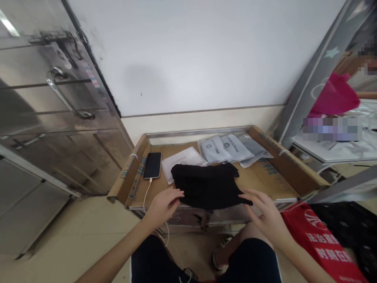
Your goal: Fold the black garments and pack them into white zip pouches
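A piece of black cloth (207, 186), folded over along its far edge, lies at the front of a cardboard-lined tray (290, 191). My left hand (165, 201) pinches its near left edge between thumb and fingers. At the near right corner, my right hand (262, 206) grips a small pulled-out tip of the cloth. Just behind the cloth is a flat white printed packet (182, 160), partly covered by it. Farther back lie several grey garments in clear plastic bags (216, 149), overlapping one another.
A phone (152, 165) with a white charging cable (146, 195) lies at the tray's left. Raised cardboard sides edge the tray. A metal door (59, 98) stands left, a white wall behind. A red bag (321, 236) with white lettering is at lower right.
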Demonstrator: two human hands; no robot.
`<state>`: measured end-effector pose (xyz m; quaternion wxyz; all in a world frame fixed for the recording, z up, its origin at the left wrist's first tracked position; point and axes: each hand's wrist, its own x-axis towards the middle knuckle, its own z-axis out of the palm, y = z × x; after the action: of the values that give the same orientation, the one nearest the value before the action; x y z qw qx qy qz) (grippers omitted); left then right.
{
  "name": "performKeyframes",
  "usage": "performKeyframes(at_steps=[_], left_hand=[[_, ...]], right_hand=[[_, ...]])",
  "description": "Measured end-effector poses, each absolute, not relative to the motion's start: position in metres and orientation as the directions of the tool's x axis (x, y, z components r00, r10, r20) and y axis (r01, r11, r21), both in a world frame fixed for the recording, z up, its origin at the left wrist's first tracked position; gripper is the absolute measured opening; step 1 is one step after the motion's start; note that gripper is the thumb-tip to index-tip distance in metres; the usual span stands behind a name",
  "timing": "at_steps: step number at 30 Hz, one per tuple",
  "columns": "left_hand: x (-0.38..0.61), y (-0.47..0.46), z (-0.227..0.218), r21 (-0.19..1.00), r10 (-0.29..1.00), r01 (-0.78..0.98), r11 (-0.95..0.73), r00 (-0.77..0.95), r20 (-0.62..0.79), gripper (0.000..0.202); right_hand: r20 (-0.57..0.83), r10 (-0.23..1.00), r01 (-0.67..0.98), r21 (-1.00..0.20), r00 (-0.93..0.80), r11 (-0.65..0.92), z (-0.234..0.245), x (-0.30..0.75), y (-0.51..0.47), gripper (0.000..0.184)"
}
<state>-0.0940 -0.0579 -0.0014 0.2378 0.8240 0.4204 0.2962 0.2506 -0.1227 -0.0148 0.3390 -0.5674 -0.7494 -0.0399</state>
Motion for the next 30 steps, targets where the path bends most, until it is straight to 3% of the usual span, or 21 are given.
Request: performKeyframes(at_steps=[3, 5, 8, 10, 15, 19, 24, 28, 30], left_hand=[[-0.078, -0.037, 0.011, 0.795, 0.926, 0.479, -0.371, 0.26, 0.275, 0.02], [-0.069, -0.024, 0.011, 0.812, 0.951, 0.495, -0.309, 0.169, 0.259, 0.018], [-0.062, -0.014, 0.004, 0.704, 0.961, 0.662, -0.256, 0.097, 0.258, 0.014], [-0.062, -0.014, 0.001, 0.636, 0.953, 0.732, -0.242, 0.056, 0.299, 0.026], [-0.059, -0.017, 0.002, 0.552, 0.881, 0.776, -0.305, 0.009, 0.474, 0.069], [-0.06, -0.01, 0.0, 0.657, 0.933, 0.714, -0.241, -0.016, 0.36, 0.069], [-0.066, 0.003, 0.018, 0.743, 0.965, 0.64, -0.197, -0.005, 0.261, 0.055], [-0.033, 0.01, 0.063, 0.76, 0.956, 0.594, -0.266, 0.064, 0.285, 0.051], [-0.004, 0.004, 0.084, 0.86, 0.957, 0.421, -0.288, 0.16, 0.242, 0.058]], right_hand=[[0.484, 0.875, 0.776, -0.557, 0.014, 0.295, 0.006, 0.252, -0.088, 0.026], [0.419, 0.905, 0.771, -0.601, 0.079, 0.21, 0.007, 0.251, -0.064, 0.027], [0.341, 0.937, 0.833, -0.539, 0.078, 0.127, -0.002, 0.247, -0.039, 0.026], [0.343, 0.935, 0.874, -0.478, 0.095, 0.086, -0.002, 0.243, -0.034, 0.026], [0.557, 0.828, 0.907, -0.381, 0.07, 0.18, 0.022, 0.198, -0.046, 0.031], [0.503, 0.851, 0.909, -0.267, -0.152, 0.321, 0.01, 0.142, -0.049, 0.065], [0.398, 0.899, 0.915, -0.266, -0.181, 0.302, -0.028, 0.118, -0.042, 0.098], [0.428, 0.897, 0.929, -0.279, -0.108, 0.244, -0.031, 0.12, -0.04, 0.085], [0.451, 0.891, 0.941, -0.278, -0.047, 0.191, -0.029, 0.121, -0.039, 0.067]])
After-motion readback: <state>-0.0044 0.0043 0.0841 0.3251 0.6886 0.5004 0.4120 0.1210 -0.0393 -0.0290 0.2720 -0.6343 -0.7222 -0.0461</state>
